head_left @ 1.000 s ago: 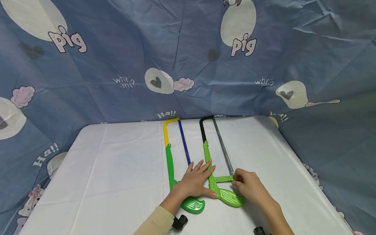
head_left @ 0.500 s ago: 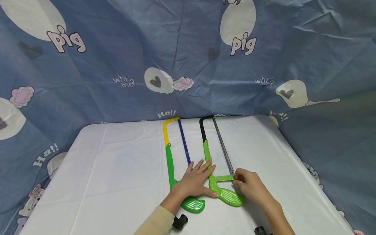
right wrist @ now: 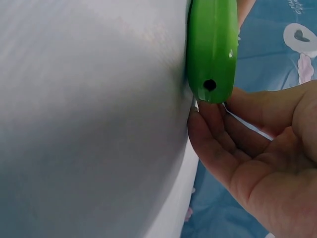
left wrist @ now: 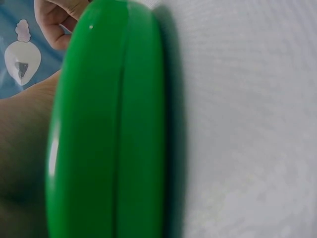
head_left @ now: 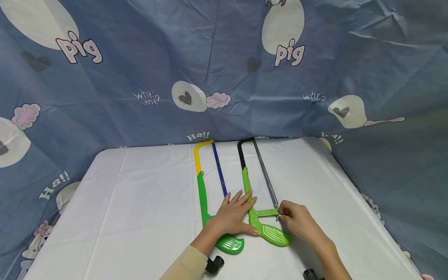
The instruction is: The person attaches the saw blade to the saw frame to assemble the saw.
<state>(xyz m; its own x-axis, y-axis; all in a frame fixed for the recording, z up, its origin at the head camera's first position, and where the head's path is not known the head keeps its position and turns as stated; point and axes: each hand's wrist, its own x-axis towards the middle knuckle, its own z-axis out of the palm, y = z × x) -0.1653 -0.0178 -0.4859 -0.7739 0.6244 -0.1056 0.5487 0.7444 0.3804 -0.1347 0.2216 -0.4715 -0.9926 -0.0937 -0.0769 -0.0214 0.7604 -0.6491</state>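
Note:
Two hacksaws lie side by side on the white table. The left hacksaw (head_left: 203, 198) has a green handle, a yellow front frame and a blue blade (head_left: 219, 169). Light green with a black front, the right hacksaw (head_left: 274, 235) carries a grey blade (head_left: 266, 175). My left hand (head_left: 229, 218) lies spread between them, fingers straight, resting on the light green frame and covering part of the left saw. At the near end of the grey blade, my right hand (head_left: 299, 221) pinches a small metal wing nut (head_left: 278, 218), mostly hidden by the fingers.
The white table (head_left: 140, 214) extends to both sides of the saws. A blue patterned cloth (head_left: 224, 70) hangs behind its far edge. Black wrist-camera parts (head_left: 214, 265) show near each wrist.
My right thumb has shifted slightly, and a bit of metal now shows beneath the fingers. The left hand and both saws have stayed put.

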